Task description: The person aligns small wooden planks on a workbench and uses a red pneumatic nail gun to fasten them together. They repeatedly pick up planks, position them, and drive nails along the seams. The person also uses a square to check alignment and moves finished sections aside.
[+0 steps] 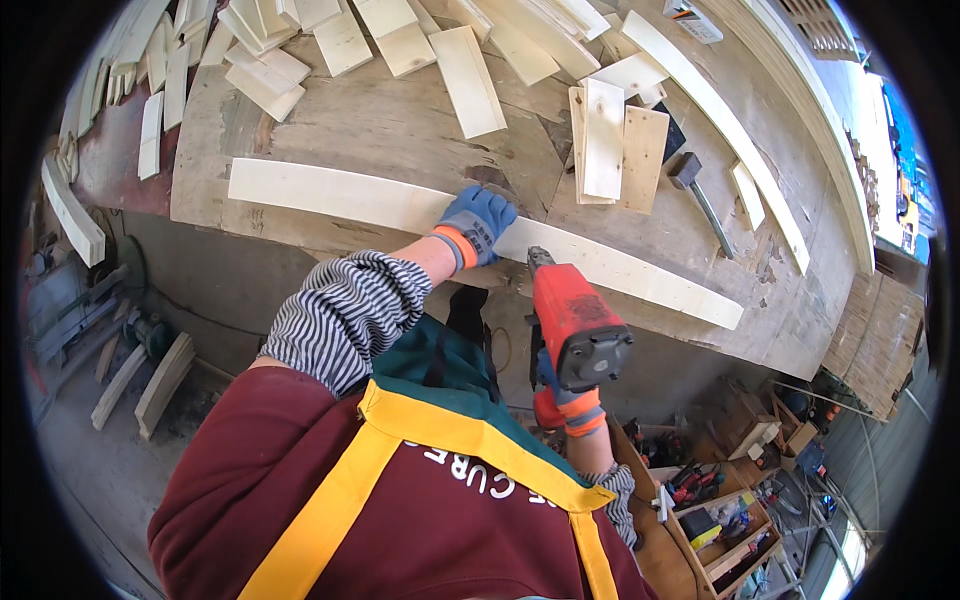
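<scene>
A long pale wooden board [330, 190] lies along the near edge of the workbench [375, 115]. My left hand [478, 220], in a blue glove with an orange cuff, is closed over the middle of this board. Just right of it, my right hand [547, 370] grips a red nail gun [575, 305], whose body hides most of the fingers. The gun's dark nose is at the board's near edge, close to my left hand; I cannot tell whether it touches the wood.
Short wooden pieces [470, 85] lie scattered across the far side. A stack of short boards [602, 140] and a hammer [708, 210] sit right of centre. Beyond them lies a long curved strip [730, 130]. Below right stands a wooden tool box [725, 545]; curved pieces [165, 385] are at lower left.
</scene>
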A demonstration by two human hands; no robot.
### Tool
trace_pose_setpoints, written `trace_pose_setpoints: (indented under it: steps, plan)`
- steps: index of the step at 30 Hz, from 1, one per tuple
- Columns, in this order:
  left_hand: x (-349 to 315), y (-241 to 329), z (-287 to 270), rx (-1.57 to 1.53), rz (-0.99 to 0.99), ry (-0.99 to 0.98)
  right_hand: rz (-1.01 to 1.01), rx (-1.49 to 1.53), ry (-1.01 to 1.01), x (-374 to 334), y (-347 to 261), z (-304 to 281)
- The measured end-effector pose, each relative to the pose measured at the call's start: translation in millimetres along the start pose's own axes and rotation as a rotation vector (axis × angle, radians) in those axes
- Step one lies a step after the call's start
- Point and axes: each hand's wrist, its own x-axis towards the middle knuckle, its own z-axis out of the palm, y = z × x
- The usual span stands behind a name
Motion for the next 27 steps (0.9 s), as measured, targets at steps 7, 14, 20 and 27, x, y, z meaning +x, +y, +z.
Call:
trace_pose_setpoints:
  steps: [7, 14, 20, 27]
  plan:
    - [3.7, -3.3, 10.7, -0.048, 0.021, 0.046, 0.080, 0.001, 0.029, -4.2, 21.0, 45.4]
    - [12.1, 0.6, 33.3, -0.024, 0.027, 0.166, 0.395, 0.110, -0.055, -13.8, -2.1, 51.8]
    - [4.2, -3.3, 21.1, -0.067, 0.043, 0.106, 0.506, 0.293, -0.009, 24.5, -76.6, 37.9]
    - [-53.1, -55.4, -11.5, 0.033, -0.087, 0.019, 0.274, 0.286, 0.080, 31.3, -26.3, 58.7]
